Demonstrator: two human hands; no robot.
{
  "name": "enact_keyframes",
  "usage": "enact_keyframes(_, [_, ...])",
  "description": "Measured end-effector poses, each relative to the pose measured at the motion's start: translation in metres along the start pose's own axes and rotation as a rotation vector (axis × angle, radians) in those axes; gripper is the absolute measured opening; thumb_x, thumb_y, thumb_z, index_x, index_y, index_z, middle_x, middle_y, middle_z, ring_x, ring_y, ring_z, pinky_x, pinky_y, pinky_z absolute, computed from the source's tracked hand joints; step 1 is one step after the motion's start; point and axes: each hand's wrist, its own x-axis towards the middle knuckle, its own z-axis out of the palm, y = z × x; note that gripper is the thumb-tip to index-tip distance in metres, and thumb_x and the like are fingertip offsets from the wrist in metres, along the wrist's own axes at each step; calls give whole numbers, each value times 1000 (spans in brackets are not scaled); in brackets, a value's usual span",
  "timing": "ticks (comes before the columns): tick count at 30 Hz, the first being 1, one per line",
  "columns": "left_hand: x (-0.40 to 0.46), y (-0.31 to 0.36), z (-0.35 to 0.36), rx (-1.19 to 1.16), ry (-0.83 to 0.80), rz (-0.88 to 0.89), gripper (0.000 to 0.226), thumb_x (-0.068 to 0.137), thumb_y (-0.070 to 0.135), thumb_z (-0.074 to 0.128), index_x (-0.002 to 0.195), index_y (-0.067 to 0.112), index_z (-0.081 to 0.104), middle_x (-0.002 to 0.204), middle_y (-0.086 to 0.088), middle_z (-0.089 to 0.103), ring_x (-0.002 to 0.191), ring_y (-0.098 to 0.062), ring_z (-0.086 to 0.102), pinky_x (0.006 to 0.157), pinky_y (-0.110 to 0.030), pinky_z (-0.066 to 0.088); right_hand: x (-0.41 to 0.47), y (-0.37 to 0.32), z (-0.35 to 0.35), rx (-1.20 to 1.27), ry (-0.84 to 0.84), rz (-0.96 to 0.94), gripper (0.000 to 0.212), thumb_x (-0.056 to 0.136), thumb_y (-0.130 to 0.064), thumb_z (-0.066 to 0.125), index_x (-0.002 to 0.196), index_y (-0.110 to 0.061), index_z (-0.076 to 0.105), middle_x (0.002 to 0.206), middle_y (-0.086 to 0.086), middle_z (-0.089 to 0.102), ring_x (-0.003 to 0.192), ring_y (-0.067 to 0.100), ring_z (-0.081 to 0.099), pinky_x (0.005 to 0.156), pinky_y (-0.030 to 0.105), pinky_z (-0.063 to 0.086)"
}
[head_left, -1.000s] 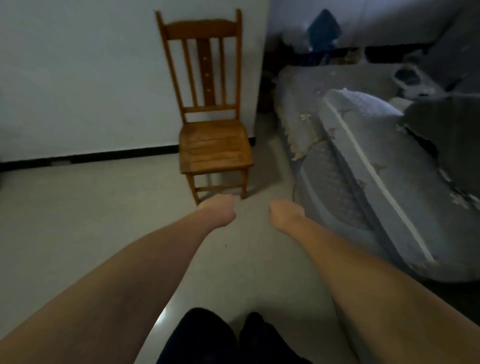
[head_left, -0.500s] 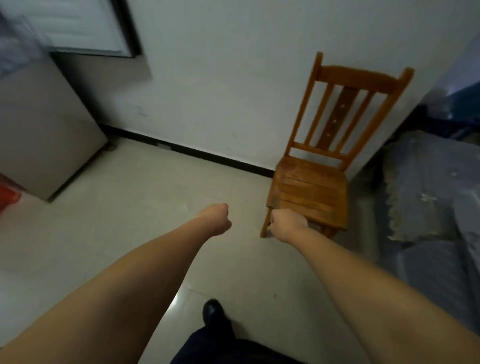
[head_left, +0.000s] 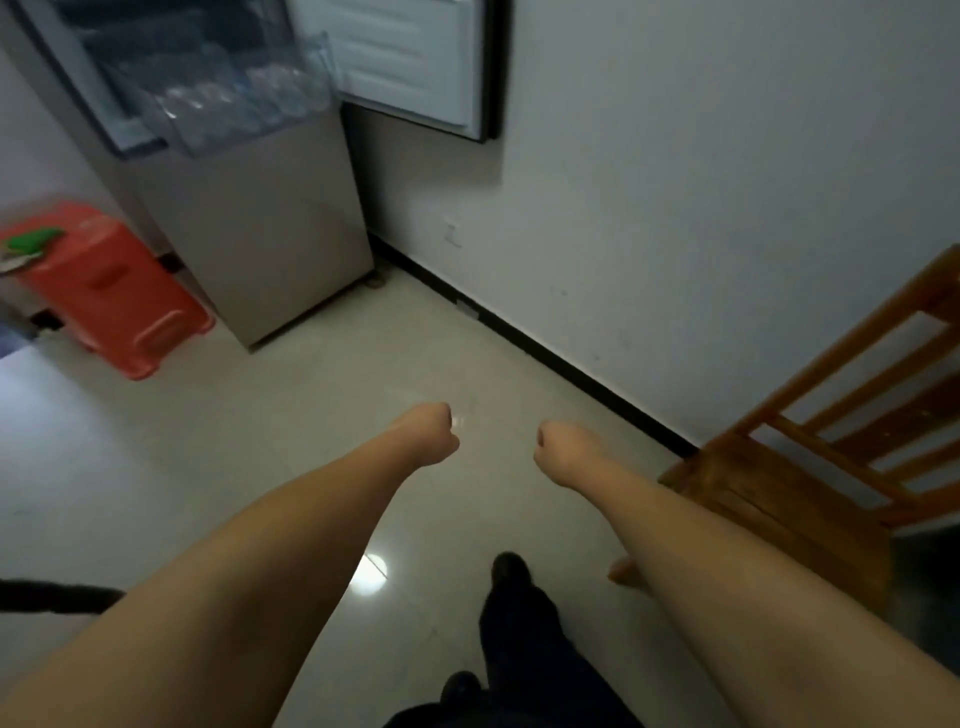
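Observation:
Both my arms reach forward over a pale tiled floor (head_left: 260, 441). My left hand (head_left: 431, 434) is curled into a fist and holds nothing. My right hand (head_left: 563, 449) is also a fist with nothing in it, about a hand's width to the right of the left one. Neither hand touches anything. A grey fridge (head_left: 260, 223) stands at the back left with its door (head_left: 410, 57) swung open, and clear door shelves (head_left: 234, 104) show inside.
A wooden chair (head_left: 810, 467) stands at the right against the white wall (head_left: 701, 182). A red plastic stool (head_left: 109, 291) lies left of the fridge. My dark trouser leg and shoe (head_left: 511, 597) are below, between my arms.
The view has swung left: the chair has slid to the right edge, the bed has gone out of view, and the fridge and red stool have come in. Both hands stay fists.

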Motion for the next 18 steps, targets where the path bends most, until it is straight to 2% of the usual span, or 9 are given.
enact_keyframes(6, [78,-38,-49,-59,29,-137,37,93,22,51,127,8,52,131,-13,53,118,-30,53,93,-33,44,104,-45,-42,-44,-33,-118,31,98,-20,40,123,-9,56,128,14,57,115,32,56,93,33,44])
enact_keyframes(12, [157,-39,-114,-105,97,-177,36,94,21,50,128,8,51,130,-12,54,116,-29,54,94,-35,45,201,-82,-109,-111,15,-230,31,97,-20,41,123,-11,55,128,13,57,116,31,55,92,33,44])
enact_keyframes(18, [225,-50,-174,-203,167,-203,35,95,18,51,127,5,52,127,-14,55,114,-29,54,92,-34,45,286,-124,-170,-199,20,-332,32,99,-16,40,125,-6,55,130,16,56,117,32,55,93,33,44])
